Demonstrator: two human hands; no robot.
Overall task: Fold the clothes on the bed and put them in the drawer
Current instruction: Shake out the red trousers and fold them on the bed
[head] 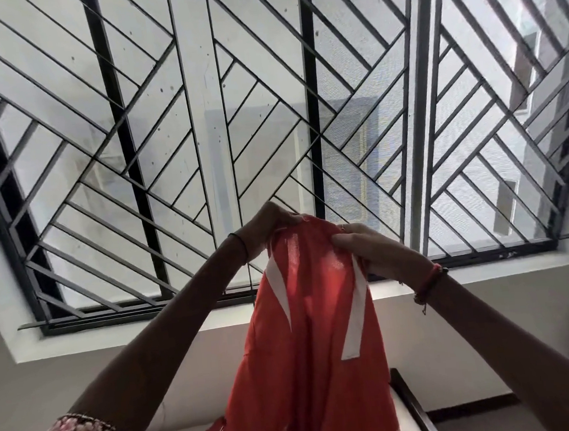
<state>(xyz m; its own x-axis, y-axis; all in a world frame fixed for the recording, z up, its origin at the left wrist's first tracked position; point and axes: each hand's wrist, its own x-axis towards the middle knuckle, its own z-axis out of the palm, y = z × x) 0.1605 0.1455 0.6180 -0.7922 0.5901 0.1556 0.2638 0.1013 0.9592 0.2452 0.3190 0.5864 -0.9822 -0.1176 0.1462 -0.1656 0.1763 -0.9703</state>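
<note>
Both hands, left hand [273, 221] and right hand [361, 243], gripped the red shirt [308, 350] mid-frame, unfolded; folding and the drawer remained.

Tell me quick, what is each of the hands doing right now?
Left hand: closed, gripping the red garment at its top edge.
Right hand: closed, gripping the same top edge.

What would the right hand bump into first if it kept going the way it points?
Likely the left hand: the right hand points across the bunched top of the red garment that both grip, toward it. Depth is unclear; the window grille lies behind.
</note>
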